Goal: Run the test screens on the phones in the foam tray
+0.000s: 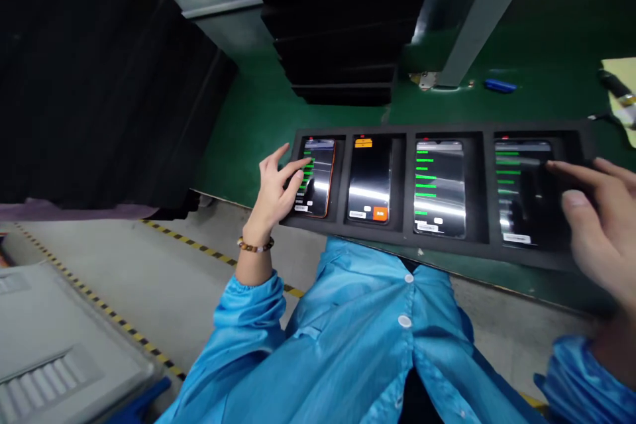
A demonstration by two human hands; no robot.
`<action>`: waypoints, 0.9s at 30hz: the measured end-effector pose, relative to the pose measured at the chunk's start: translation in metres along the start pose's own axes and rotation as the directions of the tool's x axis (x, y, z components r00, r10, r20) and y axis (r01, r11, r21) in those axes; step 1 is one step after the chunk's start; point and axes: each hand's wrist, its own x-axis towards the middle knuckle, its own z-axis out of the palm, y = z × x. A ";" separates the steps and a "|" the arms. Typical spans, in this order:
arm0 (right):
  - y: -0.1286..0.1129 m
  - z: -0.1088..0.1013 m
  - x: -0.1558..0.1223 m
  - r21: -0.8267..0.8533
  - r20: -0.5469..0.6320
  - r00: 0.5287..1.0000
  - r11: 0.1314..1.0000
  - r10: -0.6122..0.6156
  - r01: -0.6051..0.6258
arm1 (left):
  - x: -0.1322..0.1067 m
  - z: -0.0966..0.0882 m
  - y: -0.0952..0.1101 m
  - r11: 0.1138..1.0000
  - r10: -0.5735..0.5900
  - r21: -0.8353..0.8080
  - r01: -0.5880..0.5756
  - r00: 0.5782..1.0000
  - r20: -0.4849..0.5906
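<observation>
A black foam tray (pixel 410 179) lies along the table's front edge with several smartphones in its slots. My left hand (pixel 275 185) is open, index finger extended over the leftmost phone (pixel 318 179), which has an orange edge and green lines on its screen. The second phone (pixel 370 179) shows orange labels at its top and an orange block at the bottom. Green lines also show on the third phone (pixel 442 189). Open as well, my right hand (pixel 603 218) reaches with its index finger to the right edge of the rightmost phone (pixel 524 192). Whether either fingertip touches is unclear.
Black stacked trays (pixel 342 46) stand behind on the green table (pixel 238 126), and a large dark stack (pixel 99 93) rises at left. A grey post (pixel 481 20), a blue object (pixel 499 85) and yellow paper (pixel 621 73) are at the right. A grey case (pixel 64 338) sits lower left.
</observation>
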 end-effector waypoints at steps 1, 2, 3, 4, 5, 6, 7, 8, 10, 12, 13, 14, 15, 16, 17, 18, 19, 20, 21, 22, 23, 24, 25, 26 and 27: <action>0.002 -0.001 0.006 0.024 0.029 1.000 1.000 -0.004 0.003 | 0.005 0.001 -0.002 1.000 0.006 0.005 -0.006 1.000 0.006; 0.002 -0.002 0.012 0.048 0.051 0.999 0.999 -0.005 0.002 | 0.009 0.002 -0.002 1.000 0.015 0.010 -0.015 1.000 0.007; 0.002 -0.003 0.017 0.065 0.062 0.998 0.998 -0.004 0.000 | 0.013 0.002 -0.002 1.000 0.025 0.018 -0.025 1.000 0.003; 0.001 -0.003 0.021 0.073 0.065 0.998 0.997 -0.003 -0.001 | 0.016 0.003 0.000 0.999 0.035 0.027 -0.035 0.999 -0.010; 0.000 -0.004 0.025 0.082 0.062 0.998 0.997 -0.009 0.003 | 0.018 0.003 0.004 0.998 0.047 0.034 -0.046 0.999 -0.028; -0.002 -0.005 0.027 0.092 0.051 0.999 0.996 -0.015 0.010 | 0.020 0.004 0.009 0.997 0.064 0.038 -0.062 0.997 -0.045; -0.004 -0.005 0.028 0.104 0.036 0.999 0.994 -0.022 0.018 | 0.021 0.004 0.017 0.995 0.094 0.036 -0.093 0.994 -0.054; -0.006 -0.006 0.027 0.112 0.010 1.000 0.993 -0.026 0.025 | 0.021 0.005 0.026 0.989 0.143 0.030 -0.141 0.989 -0.047; -0.011 -0.007 0.020 0.122 -0.060 0.998 0.992 -0.026 0.034 | 0.022 0.008 0.044 0.963 0.271 0.001 -0.271 0.962 0.020; -0.016 -0.010 0.009 0.133 -0.127 0.991 0.990 -0.038 0.055 | 0.025 0.012 0.061 0.932 0.363 -0.030 -0.362 0.925 0.115; -0.018 -0.011 0.001 0.141 -0.154 0.987 0.987 -0.054 0.076 | 0.026 0.015 0.067 0.926 0.376 -0.034 -0.375 0.915 0.150; -0.020 -0.013 -0.006 0.151 -0.179 0.981 0.983 -0.074 0.102 | 0.029 0.018 0.072 0.929 0.369 -0.029 -0.370 0.913 0.171; -0.022 -0.014 -0.013 0.160 -0.200 0.975 0.979 -0.095 0.128 | 0.031 0.020 0.075 0.934 0.354 -0.016 -0.357 0.918 0.181; -0.022 -0.016 -0.020 0.167 -0.215 0.970 0.974 -0.113 0.151 | 0.033 0.022 0.077 0.940 0.336 0.001 -0.342 0.924 0.183; -0.022 -0.017 -0.026 0.171 -0.221 0.967 0.971 -0.126 0.165 | 0.035 0.024 0.078 0.944 0.322 0.018 -0.330 0.929 0.182; -0.022 -0.017 -0.031 0.172 -0.216 0.968 0.971 -0.130 0.168 | 0.036 0.026 0.079 0.947 0.310 0.032 -0.321 0.934 0.179; -0.021 -0.018 -0.035 0.172 -0.201 0.971 0.971 -0.129 0.165 | 0.038 0.026 0.079 0.949 0.301 0.043 -0.313 0.937 0.178; -0.019 -0.018 -0.038 0.170 -0.185 0.974 0.972 -0.129 0.161 | 0.038 0.027 0.078 0.951 0.294 0.048 -0.307 0.939 0.176; -0.018 -0.017 -0.040 0.168 -0.167 0.977 0.973 -0.129 0.157 | 0.039 0.026 0.077 0.953 0.288 0.049 -0.300 0.942 0.172; -0.017 -0.017 -0.041 0.166 -0.157 0.979 0.974 -0.130 0.156 | 0.038 0.025 0.076 0.955 0.282 0.044 -0.293 0.945 0.163; -0.016 -0.016 -0.042 0.163 -0.151 0.980 0.974 -0.130 0.155 | 0.038 0.023 0.075 0.957 0.280 0.033 -0.288 0.948 0.152; -0.016 -0.016 -0.042 0.161 -0.149 0.980 0.975 -0.130 0.154 | 0.036 0.022 0.075 0.957 0.284 0.019 -0.289 0.949 0.140; -0.016 -0.015 -0.042 0.158 -0.153 0.980 0.975 -0.130 0.154 | 0.035 0.020 0.076 0.956 0.292 0.004 -0.295 0.948 0.127; -0.017 -0.015 -0.041 0.156 -0.159 0.979 0.976 -0.128 0.152 | 0.033 0.019 0.078 0.952 0.304 -0.012 -0.305 0.946 0.116; -0.018 -0.015 -0.041 0.155 -0.163 0.978 0.976 -0.128 0.154 | 0.031 0.019 0.083 0.947 0.322 -0.029 -0.321 0.941 0.108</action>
